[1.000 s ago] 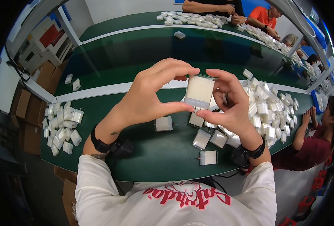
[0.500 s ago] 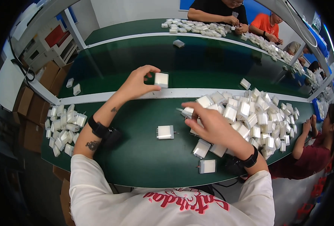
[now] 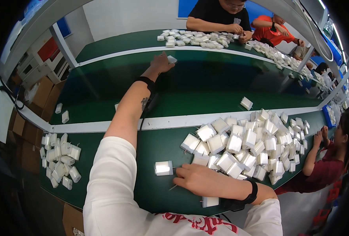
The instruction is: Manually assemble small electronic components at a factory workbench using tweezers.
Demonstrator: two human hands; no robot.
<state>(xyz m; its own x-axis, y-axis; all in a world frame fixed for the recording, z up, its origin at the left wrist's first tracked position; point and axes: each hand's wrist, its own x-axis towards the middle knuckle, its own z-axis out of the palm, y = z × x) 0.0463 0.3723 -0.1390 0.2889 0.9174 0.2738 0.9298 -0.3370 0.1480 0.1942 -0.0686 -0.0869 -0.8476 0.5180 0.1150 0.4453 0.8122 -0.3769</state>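
Note:
My left arm is stretched far across the table, and my left hand (image 3: pixel 161 63) has its fingertips closed on a small white charger block (image 3: pixel 172 59) on the far green strip. My right hand (image 3: pixel 194 180) is low over the near table, fingers curled in. A thin pin-like piece (image 3: pixel 173 187) sticks out beneath its fingers; what it belongs to is hidden. Just left of those fingers lies a white charger block (image 3: pixel 163 168) in a clear cover, pins toward the hand. Another white block (image 3: pixel 210 201) lies partly hidden below my right wrist.
A big heap of white blocks (image 3: pixel 257 141) covers the near table's right; a smaller heap (image 3: pixel 60 157) lies left. A white rail (image 3: pixel 174 122) crosses between the green strips. Single blocks (image 3: pixel 246 103) lie beyond it. Co-workers sit across and at right, beside more blocks (image 3: pixel 198 39).
My left hand has moved from above the rail to the far lone block, no longer holding its earlier block up. My right hand has come down and left, toward me. The view has shifted.

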